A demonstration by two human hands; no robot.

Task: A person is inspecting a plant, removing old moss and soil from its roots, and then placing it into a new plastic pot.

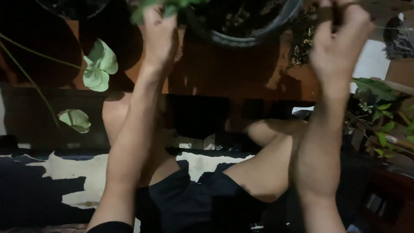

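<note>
Two heart-shaped leaves (pixel 100 65) left of left hand (pixel 158 36); dark pot (pixel 246 36) between hands.

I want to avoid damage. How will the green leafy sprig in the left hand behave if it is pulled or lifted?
The leafy sprig looks thin and soft, so it would probably flop and weigh little. The left hand closes around it; a hard pull might tear the leaves. The dark round pot beside it looks heavier and probably stays put.

The left hand (pixel 158 36) rises at the top, left of a round pot (pixel 246 26), its fingers (pixel 151 11) closed on a leafy sprig (pixel 166 6). The right hand (pixel 338 41) is up on the pot's right, with potted foliage (pixel 379 112) further right. Two heart-shaped leaves (pixel 100 64) hang left of the left forearm; the knees lie below, between the arms
</note>
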